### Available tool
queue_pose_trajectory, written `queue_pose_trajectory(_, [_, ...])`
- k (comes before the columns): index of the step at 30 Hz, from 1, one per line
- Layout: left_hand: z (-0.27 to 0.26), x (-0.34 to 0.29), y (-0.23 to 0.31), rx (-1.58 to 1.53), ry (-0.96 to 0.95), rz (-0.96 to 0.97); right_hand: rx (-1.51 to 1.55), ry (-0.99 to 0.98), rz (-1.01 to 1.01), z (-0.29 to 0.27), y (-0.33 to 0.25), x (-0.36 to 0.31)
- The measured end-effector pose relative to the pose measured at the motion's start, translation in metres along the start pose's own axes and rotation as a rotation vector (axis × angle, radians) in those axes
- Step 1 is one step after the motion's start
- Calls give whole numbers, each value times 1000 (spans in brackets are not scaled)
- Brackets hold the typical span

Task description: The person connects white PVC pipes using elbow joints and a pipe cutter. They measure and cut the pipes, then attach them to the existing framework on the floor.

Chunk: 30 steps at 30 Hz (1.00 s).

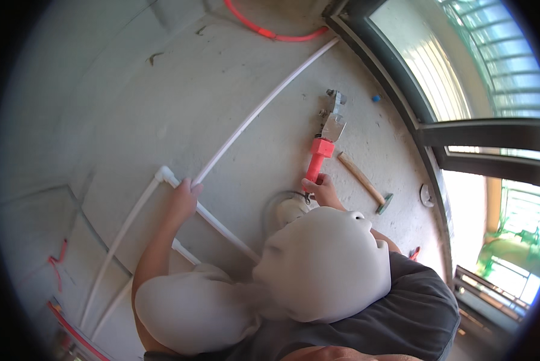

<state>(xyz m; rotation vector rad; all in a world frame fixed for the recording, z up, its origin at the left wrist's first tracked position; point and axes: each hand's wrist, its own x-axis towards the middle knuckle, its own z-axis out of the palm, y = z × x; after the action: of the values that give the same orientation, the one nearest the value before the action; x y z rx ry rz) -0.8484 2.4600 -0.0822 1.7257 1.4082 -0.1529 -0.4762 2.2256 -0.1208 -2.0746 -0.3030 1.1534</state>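
My left hand [186, 195] is closed on white plastic pipe, just beside a white elbow fitting [164, 174]. A long white pipe [264, 103] runs from these fingers to the far right. Another white pipe [226, 231] slants from under the hand toward my body. Which of the two the fingers grip is hard to tell. My right hand [323, 189] is wrapped round the red handle of a pipe fusion welder [320, 157]. Its metal head points away from me, and a dark cord leaves the handle's near end. Large pale rounded shapes [324, 265] hide part of the floor before me.
A wooden-handled hammer [363, 180] lies right of the welder. A red hose [273, 35] curves at the far edge. More white pipe [121, 231] runs down the left side. A dark-framed glass door [429, 129] borders the concrete floor [161, 102] on the right.
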Motion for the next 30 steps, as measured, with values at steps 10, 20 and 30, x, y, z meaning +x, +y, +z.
queue_pose_trajectory(10, [-64, -11, 28, -428, -467, -233, 492, -38, 60, 22, -42, -13])
queue_pose_trajectory(20, [-101, -40, 68, -327, -129, -96, -70, -273, -52, -12, -47, -43])
queue_pose_trajectory(30, [-109, -39, 57, -392, -13, -73, 78, -646, 350, -28, -128, -95])
